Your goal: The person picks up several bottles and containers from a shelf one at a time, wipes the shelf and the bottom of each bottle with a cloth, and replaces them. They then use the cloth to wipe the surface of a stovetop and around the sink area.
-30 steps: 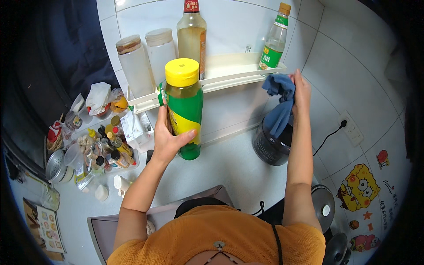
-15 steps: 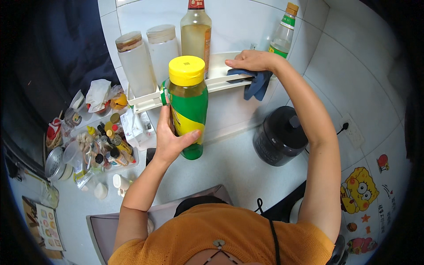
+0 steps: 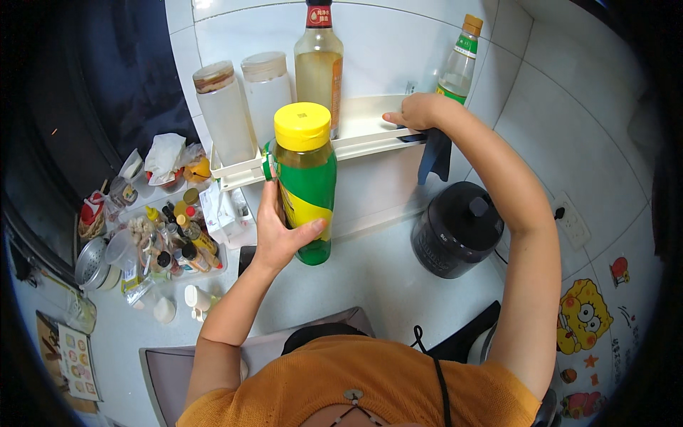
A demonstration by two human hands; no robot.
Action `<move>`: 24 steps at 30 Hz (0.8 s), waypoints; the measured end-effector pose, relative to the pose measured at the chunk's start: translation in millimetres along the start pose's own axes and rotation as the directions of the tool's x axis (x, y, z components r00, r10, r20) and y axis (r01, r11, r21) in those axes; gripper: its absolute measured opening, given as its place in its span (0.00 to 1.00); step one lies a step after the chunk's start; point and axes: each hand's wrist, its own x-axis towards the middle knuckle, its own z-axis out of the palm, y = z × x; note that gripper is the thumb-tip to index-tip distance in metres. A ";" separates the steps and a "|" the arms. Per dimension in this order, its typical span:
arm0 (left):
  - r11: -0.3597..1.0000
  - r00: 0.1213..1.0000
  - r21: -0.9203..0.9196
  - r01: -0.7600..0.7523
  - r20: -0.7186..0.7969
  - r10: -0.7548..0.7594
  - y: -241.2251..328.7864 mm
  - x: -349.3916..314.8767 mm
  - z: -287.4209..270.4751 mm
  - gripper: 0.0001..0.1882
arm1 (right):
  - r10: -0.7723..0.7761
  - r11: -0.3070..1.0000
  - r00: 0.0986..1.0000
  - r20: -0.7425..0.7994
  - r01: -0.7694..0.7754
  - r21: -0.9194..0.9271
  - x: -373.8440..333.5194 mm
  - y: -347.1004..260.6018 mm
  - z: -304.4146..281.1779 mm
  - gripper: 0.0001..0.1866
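My left hand (image 3: 279, 238) is wrapped round a green bottle (image 3: 306, 185) with a yellow cap, held upright in front of the white wall shelf (image 3: 370, 147). Beside that bottle, above my fingers, shows a small green-and-white part (image 3: 268, 162) of something mostly hidden. On the shelf's right part, my right hand (image 3: 421, 112) presses a dark blue cloth (image 3: 435, 158), which hangs over the front rail. To its right stands a glass bottle (image 3: 457, 67) with a green label. Two frosted jars (image 3: 229, 121) and a tall bottle of yellowish liquid (image 3: 317, 75) stand on the left part.
Below the shelf, a black lidded container (image 3: 457, 231) stands on the counter (image 3: 377, 270). At left, a tray (image 3: 226, 265) holds many small seasoning bottles, with a colander (image 3: 92, 263) beside it. A sink edge (image 3: 153, 359) lies near my body. A socket with a plug (image 3: 573, 222) is on the right wall.
My right hand has moved right along the shelf with the cloth, uncovering more of the shelf floor. The left hand keeps its hold on the green bottle. The whole view has shifted slightly.
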 end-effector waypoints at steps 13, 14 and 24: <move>1.000 1.000 -0.011 0.018 -0.008 -0.019 0.8 -1.0 3.1 0.45 | -0.048 0.986 0.974 -0.220 0.082 0.148 8.5 32.2 16.1 0.21; 1.000 1.000 -0.017 0.012 -0.012 -0.012 0.5 -1.1 3.4 0.45 | -0.078 0.975 0.970 -0.230 0.122 0.187 10.8 34.3 18.8 0.20; 0.999 0.999 -0.034 0.031 -0.020 -0.032 2.1 -1.2 6.6 0.44 | 0.172 0.802 0.477 -0.862 0.441 0.404 -35.1 37.0 35.8 0.11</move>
